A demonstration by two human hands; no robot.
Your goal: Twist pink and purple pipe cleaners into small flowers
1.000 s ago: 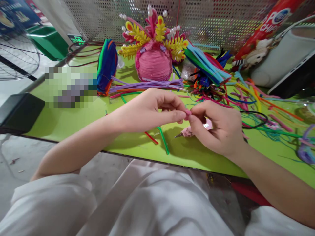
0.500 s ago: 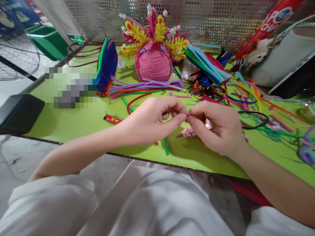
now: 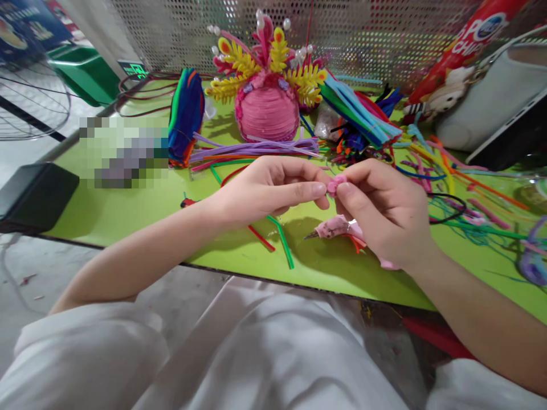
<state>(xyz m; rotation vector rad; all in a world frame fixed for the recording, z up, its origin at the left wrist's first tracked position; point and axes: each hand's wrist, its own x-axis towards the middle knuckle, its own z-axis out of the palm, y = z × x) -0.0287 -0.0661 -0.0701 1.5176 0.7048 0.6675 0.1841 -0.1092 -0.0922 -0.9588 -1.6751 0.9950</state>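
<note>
Both hands meet over the green table [image 3: 128, 210], pinching a small pink pipe-cleaner piece [image 3: 335, 183] between thumbs and forefingers. My left hand [image 3: 273, 188] grips it from the left, my right hand [image 3: 384, 210] from the right. Under my right hand a pink glue gun [image 3: 335, 228] lies on the table, nozzle pointing left. A green pipe cleaner [image 3: 282, 242] and a red one [image 3: 261, 239] lie below my left hand.
A pink dome-shaped headdress [image 3: 267, 111] with yellow and pink feathery leaves stands at the back. Bundles of coloured pipe cleaners [image 3: 359, 117] and loose strands [image 3: 444, 171] crowd the right. A folded multicolour bundle [image 3: 186, 117] sits left. A black box [image 3: 36, 193] is at the left edge.
Both hands lifted slightly with the pink piece, which now shows more between the fingertips. The glue gun is more exposed under my right hand.
</note>
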